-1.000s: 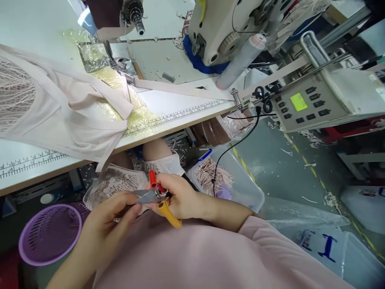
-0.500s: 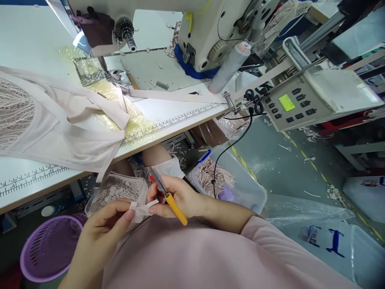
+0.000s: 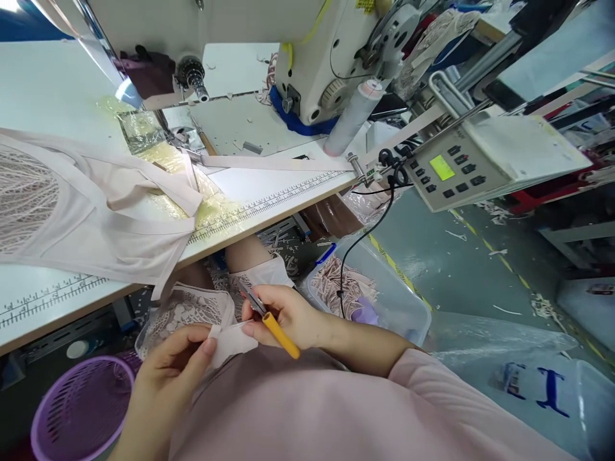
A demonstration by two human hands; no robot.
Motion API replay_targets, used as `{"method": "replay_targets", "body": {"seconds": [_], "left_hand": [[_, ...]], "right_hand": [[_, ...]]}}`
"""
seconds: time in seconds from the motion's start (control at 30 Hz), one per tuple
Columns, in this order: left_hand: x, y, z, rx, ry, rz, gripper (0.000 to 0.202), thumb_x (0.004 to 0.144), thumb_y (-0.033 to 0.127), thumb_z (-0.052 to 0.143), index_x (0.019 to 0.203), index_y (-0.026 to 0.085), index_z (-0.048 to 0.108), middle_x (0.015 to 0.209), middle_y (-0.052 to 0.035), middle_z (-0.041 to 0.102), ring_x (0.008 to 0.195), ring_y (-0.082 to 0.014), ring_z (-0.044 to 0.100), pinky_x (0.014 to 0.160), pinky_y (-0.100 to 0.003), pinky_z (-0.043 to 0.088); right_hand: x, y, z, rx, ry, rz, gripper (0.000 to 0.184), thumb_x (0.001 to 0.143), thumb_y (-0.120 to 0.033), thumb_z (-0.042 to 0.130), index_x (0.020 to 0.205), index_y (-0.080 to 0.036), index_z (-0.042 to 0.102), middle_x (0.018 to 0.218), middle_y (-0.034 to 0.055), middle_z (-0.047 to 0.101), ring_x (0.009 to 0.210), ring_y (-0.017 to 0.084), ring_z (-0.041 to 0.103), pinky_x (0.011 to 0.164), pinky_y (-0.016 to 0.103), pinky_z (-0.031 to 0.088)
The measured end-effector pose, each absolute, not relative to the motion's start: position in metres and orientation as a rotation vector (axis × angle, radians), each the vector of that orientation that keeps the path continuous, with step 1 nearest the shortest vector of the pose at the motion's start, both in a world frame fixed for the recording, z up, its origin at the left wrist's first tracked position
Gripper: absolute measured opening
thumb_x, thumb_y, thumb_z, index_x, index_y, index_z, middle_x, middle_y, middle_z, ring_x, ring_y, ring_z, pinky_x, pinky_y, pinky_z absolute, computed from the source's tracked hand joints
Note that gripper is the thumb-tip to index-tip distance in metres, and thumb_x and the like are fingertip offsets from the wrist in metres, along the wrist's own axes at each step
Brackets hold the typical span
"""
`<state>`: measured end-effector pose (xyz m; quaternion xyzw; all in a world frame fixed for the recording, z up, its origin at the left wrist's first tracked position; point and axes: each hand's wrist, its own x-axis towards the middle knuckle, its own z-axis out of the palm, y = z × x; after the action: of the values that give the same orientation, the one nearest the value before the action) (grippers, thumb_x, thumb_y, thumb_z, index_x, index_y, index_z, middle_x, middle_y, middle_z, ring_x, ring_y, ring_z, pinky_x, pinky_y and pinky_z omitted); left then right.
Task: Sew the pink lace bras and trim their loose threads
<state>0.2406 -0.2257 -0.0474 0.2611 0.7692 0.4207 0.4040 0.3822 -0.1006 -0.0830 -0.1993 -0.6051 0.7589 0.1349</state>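
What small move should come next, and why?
Perhaps draw the pale fabric piece gently taut: the left hand pinches one end, while the right hand, holding yellow-handled scissors with blades clear of the fabric, touches the other.

a white table [image 3: 250, 177] had a printed ruler [image 3: 293, 192] along its near edge. on its left part a pale garment [image 3: 106, 221] with a lacy panel lay spread, covering some of the ruler and drooping past the edge. crinkled yellowish film [image 3: 214, 203] lay partly beneath the garment. a sewing machine [image 3: 259, 22] and a thread cone [image 3: 353, 120] stood farther back. scraps [image 3: 542, 306] littered the grey-green floor [image 3: 442, 272].
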Motion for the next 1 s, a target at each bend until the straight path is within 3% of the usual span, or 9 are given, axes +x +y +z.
{"method": "replay_targets", "body": {"seconds": [0.17, 0.43, 0.77, 1.0], "left_hand": [[0.253, -0.221, -0.049, 0.436, 1.865, 1.058, 0.022, 0.067, 0.043, 0.069, 0.064, 0.022, 0.063, 0.062, 0.0044, 0.058, 0.058, -0.0104, 0.046, 0.053, -0.017, 0.037], [0.247, -0.220, -0.057, 0.576, 1.741, 0.895, 0.029, 0.068, 0.048, 0.067, 0.064, 0.019, 0.064, 0.060, 0.0011, 0.058, 0.056, -0.0116, 0.048, 0.050, -0.017, 0.039], [0.258, -0.215, -0.057, 0.390, 1.680, 0.995, 0.027, 0.070, 0.041, 0.064, 0.062, 0.016, 0.059, 0.056, 0.0026, 0.051, 0.053, -0.0092, 0.040, 0.050, -0.018, 0.030], [0.248, -0.223, -0.075, 0.419, 1.588, 0.978, 0.036, 0.072, 0.051, 0.064, 0.065, 0.016, 0.056, 0.056, 0.0040, 0.047, 0.052, -0.0078, 0.036, 0.048, -0.017, 0.027]], "right_hand": [[0.392, -0.082, -0.091, -0.526, -2.122, 1.982, 0.047, 0.074, -0.058, 0.060, 0.066, -0.019, 0.034, 0.065, -0.0028, 0.047, 0.056, 0.007, 0.039, 0.049, 0.019, 0.034], [0.413, -0.030, -0.099, -0.037, -3.016, 1.738, 0.046, 0.077, -0.062, 0.055, 0.070, -0.020, 0.036, 0.065, -0.0025, 0.041, 0.056, 0.010, 0.037, 0.052, 0.022, 0.031], [0.415, -0.032, -0.085, 0.046, -3.187, 1.611, 0.057, 0.073, -0.074, 0.050, 0.064, -0.020, 0.036, 0.059, -0.0029, 0.040, 0.051, 0.010, 0.032, 0.050, 0.022, 0.027], [0.412, -0.031, -0.081, -0.041, -3.239, 1.578, 0.059, 0.072, -0.074, 0.052, 0.064, -0.018, 0.038, 0.060, -0.0029, 0.041, 0.053, 0.009, 0.031, 0.050, 0.021, 0.024]]}}
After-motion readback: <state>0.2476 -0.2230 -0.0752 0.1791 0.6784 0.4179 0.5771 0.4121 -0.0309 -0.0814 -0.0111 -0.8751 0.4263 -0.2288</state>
